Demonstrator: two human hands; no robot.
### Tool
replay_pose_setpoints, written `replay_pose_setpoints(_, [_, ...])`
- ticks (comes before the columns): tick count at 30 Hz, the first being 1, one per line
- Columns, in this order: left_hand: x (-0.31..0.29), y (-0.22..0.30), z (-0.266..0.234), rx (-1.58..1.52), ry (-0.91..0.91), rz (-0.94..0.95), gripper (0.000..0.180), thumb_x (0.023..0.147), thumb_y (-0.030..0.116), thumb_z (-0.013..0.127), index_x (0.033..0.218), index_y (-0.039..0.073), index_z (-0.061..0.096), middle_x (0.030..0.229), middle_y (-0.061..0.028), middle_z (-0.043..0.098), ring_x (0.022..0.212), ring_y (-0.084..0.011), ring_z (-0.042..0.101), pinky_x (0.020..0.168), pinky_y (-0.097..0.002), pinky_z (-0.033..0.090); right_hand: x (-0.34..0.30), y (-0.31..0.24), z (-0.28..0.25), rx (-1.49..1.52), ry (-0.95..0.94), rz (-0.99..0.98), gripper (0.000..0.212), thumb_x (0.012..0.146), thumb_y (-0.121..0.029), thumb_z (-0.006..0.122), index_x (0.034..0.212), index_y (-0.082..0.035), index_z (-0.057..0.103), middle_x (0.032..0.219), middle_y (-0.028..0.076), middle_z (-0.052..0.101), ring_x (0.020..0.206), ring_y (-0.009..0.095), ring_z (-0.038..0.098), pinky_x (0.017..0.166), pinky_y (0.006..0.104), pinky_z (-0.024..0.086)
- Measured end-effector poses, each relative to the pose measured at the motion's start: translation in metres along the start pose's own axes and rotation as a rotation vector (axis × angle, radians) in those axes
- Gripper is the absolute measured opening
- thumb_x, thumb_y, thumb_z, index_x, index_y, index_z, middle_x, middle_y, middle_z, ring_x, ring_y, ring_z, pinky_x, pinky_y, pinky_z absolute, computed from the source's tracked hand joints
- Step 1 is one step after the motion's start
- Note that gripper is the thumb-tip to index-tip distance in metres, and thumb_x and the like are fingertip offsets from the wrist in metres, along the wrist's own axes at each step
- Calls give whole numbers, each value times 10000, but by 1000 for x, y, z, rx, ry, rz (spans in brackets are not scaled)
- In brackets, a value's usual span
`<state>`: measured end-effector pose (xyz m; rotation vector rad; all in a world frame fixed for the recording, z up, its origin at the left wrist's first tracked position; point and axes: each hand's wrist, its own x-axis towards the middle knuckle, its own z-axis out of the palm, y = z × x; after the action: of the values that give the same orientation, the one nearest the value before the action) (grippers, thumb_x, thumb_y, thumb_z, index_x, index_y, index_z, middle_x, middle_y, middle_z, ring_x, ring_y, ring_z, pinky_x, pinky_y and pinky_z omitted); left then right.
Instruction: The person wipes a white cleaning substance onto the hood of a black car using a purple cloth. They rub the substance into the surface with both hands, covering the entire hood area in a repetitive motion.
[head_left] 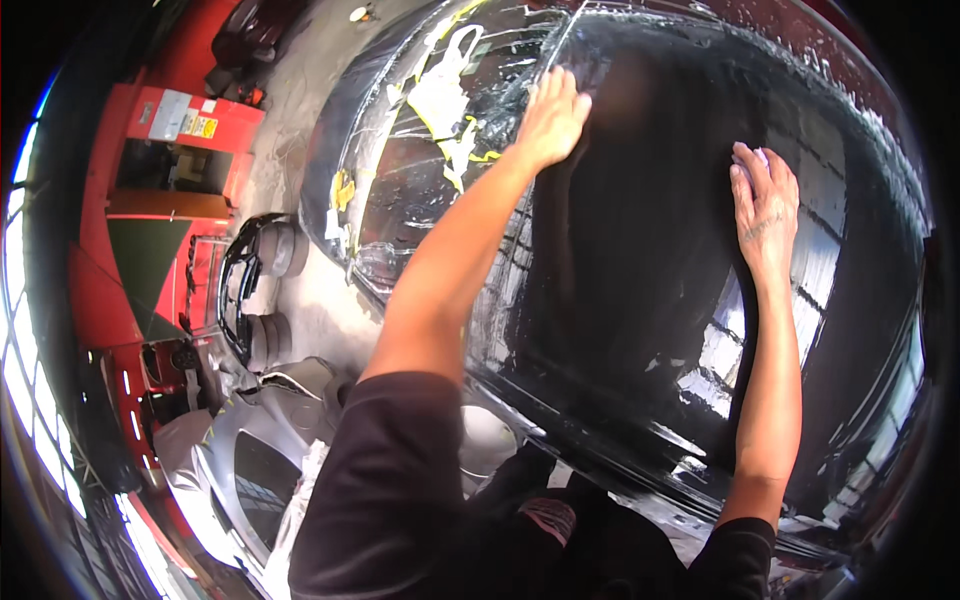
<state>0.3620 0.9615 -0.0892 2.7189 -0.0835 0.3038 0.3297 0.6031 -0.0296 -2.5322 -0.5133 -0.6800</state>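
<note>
A glossy black car body panel stretches out below me, with whitish smears and wet-looking streaks along its edges. My left hand lies with fingers extended at the panel's left side, next to a seam, and holds nothing that I can see. Farther right, my right hand is closed over a small pale lilac thing, pressed against the black surface. Only a sliver of that thing shows between the fingers, so its kind stays hidden. Left of my left hand, crumpled white and yellow masking material clings to the car's darker section.
Beyond the car at left stands a red structure with an opening and labels. Several tyres and a black car bumper sit on the concrete floor. A silver car part with a dark window is at lower left.
</note>
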Motion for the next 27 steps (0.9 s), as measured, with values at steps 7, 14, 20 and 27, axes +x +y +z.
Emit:
replay_pose_setpoints(7, [-249,38,-50,-12,-313,143,718,1106,272,488,1663,-108,242,1769,-304,175,1658,-463,138,1349,-559,113,-4,1,-7,-30,-24,19,286,1021,-179,689,1272,-59,754,1310,202,684,1277,378,611,1137,507,433])
replay_pose_setpoints(14, [106,-37,8,-8,-80,15,699,1168,434,320,1657,-66,323,1760,-272,252,1651,-401,204,1351,-485,165,5,-21,-6,56,-29,18,277,1003,-158,701,1256,-61,757,1307,190,669,1286,380,601,1140,507,433])
replay_pose_setpoints(20, [-52,14,3,-73,-146,237,670,1164,363,369,1650,-95,310,1758,-294,229,1649,-432,196,1350,-517,152,-5,2,-15,9,-35,72,272,999,-154,703,1247,-58,758,1297,183,678,1292,378,601,1150,522,429])
replay_pose_setpoints(27, [-31,9,-6,-52,-192,237,678,1170,427,328,1700,5,285,1792,-224,201,1675,-367,146,1361,-491,100,0,-3,-13,0,-81,72,310,1004,-167,699,1295,-70,740,1349,185,647,1344,392,566,1197,559,393])
